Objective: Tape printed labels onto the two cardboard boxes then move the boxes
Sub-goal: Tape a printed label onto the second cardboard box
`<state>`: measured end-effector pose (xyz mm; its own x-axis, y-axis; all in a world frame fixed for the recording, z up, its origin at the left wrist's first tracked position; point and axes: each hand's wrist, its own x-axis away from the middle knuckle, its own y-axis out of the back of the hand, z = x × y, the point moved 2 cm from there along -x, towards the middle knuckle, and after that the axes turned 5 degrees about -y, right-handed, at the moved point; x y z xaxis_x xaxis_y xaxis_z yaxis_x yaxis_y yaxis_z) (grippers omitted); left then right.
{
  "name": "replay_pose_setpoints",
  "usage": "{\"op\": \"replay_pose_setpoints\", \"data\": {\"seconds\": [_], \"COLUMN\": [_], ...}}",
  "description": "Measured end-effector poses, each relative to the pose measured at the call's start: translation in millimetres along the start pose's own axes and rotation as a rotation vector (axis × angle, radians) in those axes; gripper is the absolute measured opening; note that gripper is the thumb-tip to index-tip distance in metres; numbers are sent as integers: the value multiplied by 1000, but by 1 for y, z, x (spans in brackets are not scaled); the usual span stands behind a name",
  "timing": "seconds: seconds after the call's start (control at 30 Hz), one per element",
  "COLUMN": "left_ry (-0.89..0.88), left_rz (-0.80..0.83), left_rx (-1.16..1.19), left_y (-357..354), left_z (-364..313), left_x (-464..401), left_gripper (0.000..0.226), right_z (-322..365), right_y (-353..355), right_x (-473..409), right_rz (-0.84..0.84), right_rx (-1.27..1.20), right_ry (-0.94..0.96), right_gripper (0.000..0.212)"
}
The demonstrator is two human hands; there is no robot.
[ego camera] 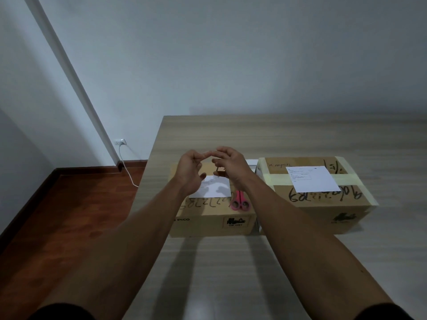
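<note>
Wood table bare in front of you; two boxes side by side mid-table. Left box, near the table's left edge, carries label and scissors. Right box has label. Your left hand and right hand hover over left box, fingers curled, fingertips meeting; can't tell what they pinch.

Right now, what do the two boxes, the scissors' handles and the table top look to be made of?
Left box and right box: brown matte cardboard, with marker writing and printed marks; the right one carries pale, slightly glossy tape bands. Scissors: pink handles, smooth, probably plastic; blades hidden. Table: grey wood-grain surface with a soft sheen, likely laminate rather than solid wood.
</note>
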<state>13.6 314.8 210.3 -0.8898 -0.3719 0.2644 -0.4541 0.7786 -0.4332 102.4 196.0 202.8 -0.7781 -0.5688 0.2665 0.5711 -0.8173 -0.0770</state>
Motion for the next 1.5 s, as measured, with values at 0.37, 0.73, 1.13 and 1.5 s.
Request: {"op": "replay_pose_setpoints", "data": {"seconds": [0.37,0.73,1.13,1.5], "left_ry": [35,-318,-577,-688], "left_rz": [-49,-46,94,143], "left_rx": [-25,-658,-1138,-1324], "left_y": [0,6,22,30], "left_z": [7,10,19,26], "left_x": [-6,-7,3,-4], "left_gripper": [8,28,63,67], "right_z": [-8,-2,6,3], "right_y": [3,9,13,13], "right_x": [-1,-4,-1,-3], "right_rz": [-35,-87,-24,-21], "right_rx": [-7,34,146,286], "right_ry": [19,8,147,185], "right_gripper": [47,23,55,47]}}
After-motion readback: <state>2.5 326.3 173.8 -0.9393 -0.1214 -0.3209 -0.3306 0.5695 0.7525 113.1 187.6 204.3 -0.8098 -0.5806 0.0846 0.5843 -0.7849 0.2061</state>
